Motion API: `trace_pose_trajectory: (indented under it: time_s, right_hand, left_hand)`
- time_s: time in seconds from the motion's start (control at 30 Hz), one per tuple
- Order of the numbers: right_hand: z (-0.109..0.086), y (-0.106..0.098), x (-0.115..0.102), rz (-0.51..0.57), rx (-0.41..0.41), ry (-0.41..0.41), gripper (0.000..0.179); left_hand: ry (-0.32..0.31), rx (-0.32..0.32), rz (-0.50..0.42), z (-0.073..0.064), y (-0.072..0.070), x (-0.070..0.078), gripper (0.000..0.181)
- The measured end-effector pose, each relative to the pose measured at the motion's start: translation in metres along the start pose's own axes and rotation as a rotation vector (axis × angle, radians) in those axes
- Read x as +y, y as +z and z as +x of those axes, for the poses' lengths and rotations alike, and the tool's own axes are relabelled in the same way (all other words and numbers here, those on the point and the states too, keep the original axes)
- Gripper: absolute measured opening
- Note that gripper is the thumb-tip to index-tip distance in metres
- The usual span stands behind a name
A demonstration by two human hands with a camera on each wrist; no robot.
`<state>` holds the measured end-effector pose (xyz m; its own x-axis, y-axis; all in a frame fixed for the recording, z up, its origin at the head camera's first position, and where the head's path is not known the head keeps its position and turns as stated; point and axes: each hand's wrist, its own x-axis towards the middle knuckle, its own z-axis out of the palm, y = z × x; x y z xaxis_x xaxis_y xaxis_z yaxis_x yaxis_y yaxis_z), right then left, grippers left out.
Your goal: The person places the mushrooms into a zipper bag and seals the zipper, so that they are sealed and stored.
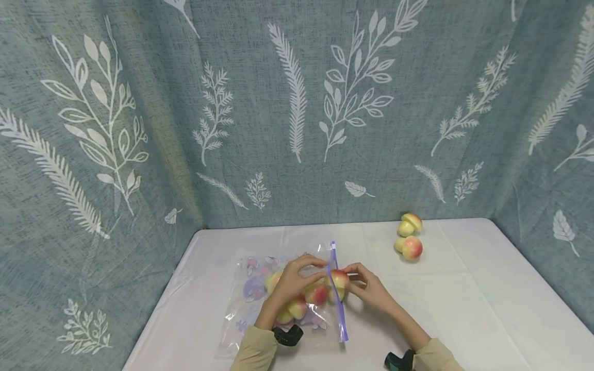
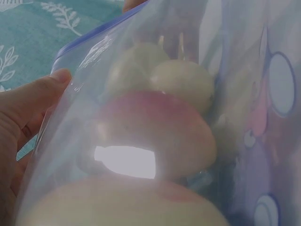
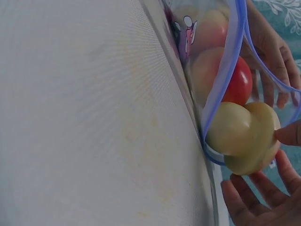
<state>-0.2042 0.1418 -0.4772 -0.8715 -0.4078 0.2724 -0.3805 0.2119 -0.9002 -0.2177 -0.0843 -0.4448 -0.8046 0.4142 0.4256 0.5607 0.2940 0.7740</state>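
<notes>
A clear printed zip bag (image 1: 320,335) lies on the table with its purple-edged mouth (image 1: 342,319) facing right. My left hand (image 1: 293,278) pinches the upper layer of the bag near that mouth, thumb on the outside in the left wrist view. Several red-and-yellow toy mushrooms (image 1: 297,308) are inside, seen through the plastic. At the mouth, my right hand (image 1: 373,292) holds another toy mushroom (image 3: 256,136) by its cap between thumb and fingers. Its pale stem points into the bag, close to a red cap (image 3: 242,82).
Two more toy mushrooms, one upper (image 1: 410,224) and one lower (image 1: 410,248), lie at the back right of the white-covered table (image 1: 473,288). A leaf-patterned blue-green curtain (image 1: 297,113) stands behind and on both sides.
</notes>
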Motion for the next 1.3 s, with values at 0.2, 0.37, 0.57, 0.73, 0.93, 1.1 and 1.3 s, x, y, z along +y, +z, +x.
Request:
trace_pose_trajectory:
  time_s: [0.2, 0.37, 0.57, 0.73, 0.93, 1.1, 1.3]
  right_hand:
    - [0.0, 0.0, 0.0, -0.03, -0.012, 0.018, 0.025]
    - [0.0, 0.001, 0.0, -0.033, 0.009, 0.018, 0.026]
    - [0.001, 0.003, 0.001, -0.037, 0.041, 0.016, 0.026]
    - [0.003, 0.004, 0.001, -0.03, 0.057, 0.042, 0.025]
    - [0.004, 0.005, 0.0, -0.015, 0.075, 0.084, 0.024]
    - [0.004, 0.006, 0.0, -0.005, 0.075, 0.081, 0.022]
    - [0.005, 0.005, 0.002, 0.026, 0.04, 0.077, 0.021]
  left_hand:
    - [-0.026, 0.013, 0.004, 0.0, 0.006, -0.021, 0.021]
    - [0.007, 0.008, -0.006, 0.001, 0.006, -0.03, 0.021]
    - [0.007, 0.006, 0.008, 0.001, 0.006, -0.029, 0.021]
    - [0.015, 0.023, -0.014, 0.001, 0.007, -0.03, 0.022]
    - [-0.006, 0.011, -0.015, 0.001, 0.007, -0.029, 0.022]
    - [-0.009, -0.006, -0.007, 0.001, 0.005, -0.028, 0.022]
    - [-0.004, -0.009, -0.009, 0.001, 0.006, -0.029, 0.023]
